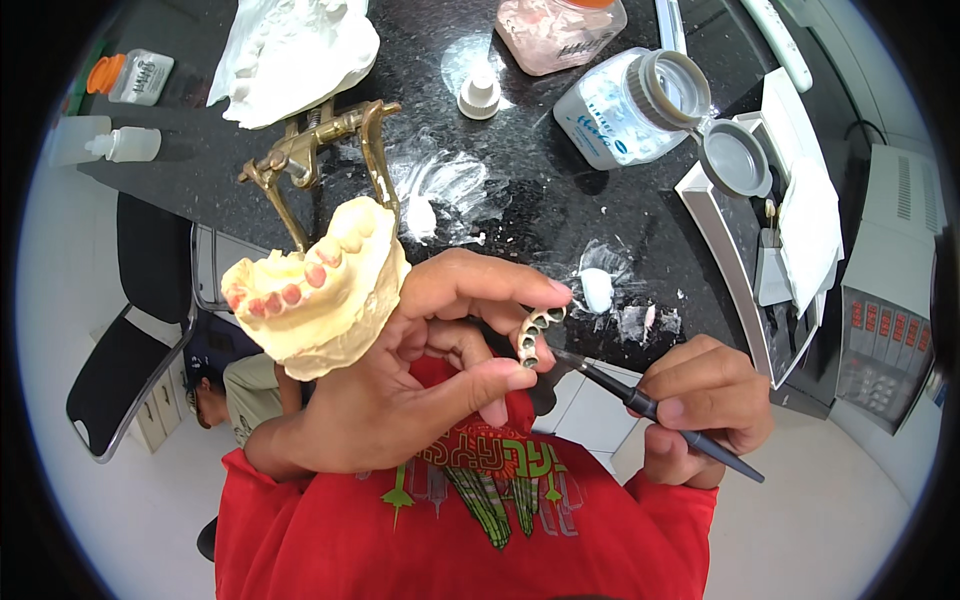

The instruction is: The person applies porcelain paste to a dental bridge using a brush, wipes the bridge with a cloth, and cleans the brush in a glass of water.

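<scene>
**Red shirt (330, 530) below, curved tooth row (527, 343) held up between fingertips**

Nearest, the shirt spans the lower view. Above it, the left hand (385, 405) pinches the tooth row between thumb and fingers, gripping it by its edges, probably so that the dark hollows stay exposed. The right hand (705, 400) holds a slim dark tool (640, 402) like a pen, thumb and fingers pressed together around its shaft, a hold suited to fine control; the tip lies at the tooth row, though contact cannot be told.

To the left, a plaster model (335, 305) with red-tinted teeth overlaps the left hand in view; its support is partly hidden. Just behind it is a brass hinge frame (378, 155).

Beyond, on the black bench (535, 155), a white lump (597, 290) lies near both hands, presumably for easy reach. Farther back stand a clear jar (605, 115), its grey lid (735, 158) turned back, perhaps for ready access, and a pink-filled jar (555, 35). At far left rests a white cast (300, 55).
</scene>
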Demonstrator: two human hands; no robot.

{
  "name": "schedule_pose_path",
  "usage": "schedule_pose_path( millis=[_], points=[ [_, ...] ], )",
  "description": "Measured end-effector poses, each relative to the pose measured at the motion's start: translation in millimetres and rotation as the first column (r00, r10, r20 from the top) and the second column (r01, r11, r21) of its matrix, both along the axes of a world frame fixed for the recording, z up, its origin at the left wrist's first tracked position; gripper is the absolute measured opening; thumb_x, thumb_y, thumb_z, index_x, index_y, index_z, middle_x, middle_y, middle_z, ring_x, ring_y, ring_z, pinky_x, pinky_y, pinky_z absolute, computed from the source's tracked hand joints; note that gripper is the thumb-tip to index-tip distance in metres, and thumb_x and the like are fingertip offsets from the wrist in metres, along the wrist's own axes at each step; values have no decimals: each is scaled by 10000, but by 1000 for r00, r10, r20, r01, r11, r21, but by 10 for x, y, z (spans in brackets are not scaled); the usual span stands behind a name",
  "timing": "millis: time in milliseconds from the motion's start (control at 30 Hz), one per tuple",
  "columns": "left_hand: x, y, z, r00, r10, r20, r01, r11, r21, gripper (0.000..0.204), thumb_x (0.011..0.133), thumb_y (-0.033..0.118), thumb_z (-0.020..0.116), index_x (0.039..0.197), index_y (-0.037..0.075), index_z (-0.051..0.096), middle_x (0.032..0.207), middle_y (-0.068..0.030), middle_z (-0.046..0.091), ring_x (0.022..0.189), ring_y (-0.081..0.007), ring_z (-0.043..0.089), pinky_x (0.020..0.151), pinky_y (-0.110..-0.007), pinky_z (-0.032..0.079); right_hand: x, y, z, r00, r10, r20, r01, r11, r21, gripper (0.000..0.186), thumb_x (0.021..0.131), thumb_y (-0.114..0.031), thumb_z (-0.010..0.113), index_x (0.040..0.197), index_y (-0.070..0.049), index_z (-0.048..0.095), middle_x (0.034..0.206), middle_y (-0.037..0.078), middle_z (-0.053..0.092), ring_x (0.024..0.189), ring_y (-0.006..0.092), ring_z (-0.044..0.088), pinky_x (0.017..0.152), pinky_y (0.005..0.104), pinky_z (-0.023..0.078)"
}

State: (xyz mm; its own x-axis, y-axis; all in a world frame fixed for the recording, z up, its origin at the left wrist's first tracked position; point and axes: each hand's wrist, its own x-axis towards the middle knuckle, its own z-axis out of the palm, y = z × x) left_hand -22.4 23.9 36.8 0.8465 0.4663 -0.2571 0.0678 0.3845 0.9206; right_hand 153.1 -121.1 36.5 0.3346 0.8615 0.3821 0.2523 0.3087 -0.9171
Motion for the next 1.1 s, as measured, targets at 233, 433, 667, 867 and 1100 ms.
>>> schedule_pose_path(
  millis=[233,433,667,867,1100],
  points=[
    [-27,-32,-62,996,-8,84,13,998,-55,402,809,-120,623,1185,-44,505,1139,-147,546,853,-140,647,646,-188,548,101,-204,42,984,-174,-26,173,985,-13,123,806,-77,640,892,11,636,771,146,627,613,187,634,521,261,511],
    [-17,-140,-144,981,35,192,-33,999,-13,443,752,-176,641,1158,-60,503,1024,-154,566,740,-130,643,589,-194,531,165,-447,105,948,-316,45,317,911,-263,152,760,40,670,890,11,597,766,131,637,659,146,628,591,243,510],
    [31,-198,-109,984,56,168,-65,997,43,426,763,-166,636,1156,-66,508,948,-130,571,676,-109,634,573,-185,513,167,-436,24,947,-305,103,321,907,-274,199,707,81,691,860,13,584,777,148,653,665,143,646,584,233,514],
    [23,-193,-81,993,52,109,-58,997,44,405,780,-163,620,1159,-67,511,954,-134,571,665,-110,632,565,-185,512,183,-412,18,944,-272,184,315,909,-273,213,685,87,702,849,15,587,762,150,658,663,143,656,577,235,521],
    [69,-214,-106,990,77,119,-89,992,91,398,791,-166,602,1166,-67,516,1035,-149,541,750,-113,619,580,-184,533,168,-430,13,937,-307,170,344,899,-271,180,721,36,702,846,8,576,738,137,638,632,141,636,553,227,506]
  ],
)
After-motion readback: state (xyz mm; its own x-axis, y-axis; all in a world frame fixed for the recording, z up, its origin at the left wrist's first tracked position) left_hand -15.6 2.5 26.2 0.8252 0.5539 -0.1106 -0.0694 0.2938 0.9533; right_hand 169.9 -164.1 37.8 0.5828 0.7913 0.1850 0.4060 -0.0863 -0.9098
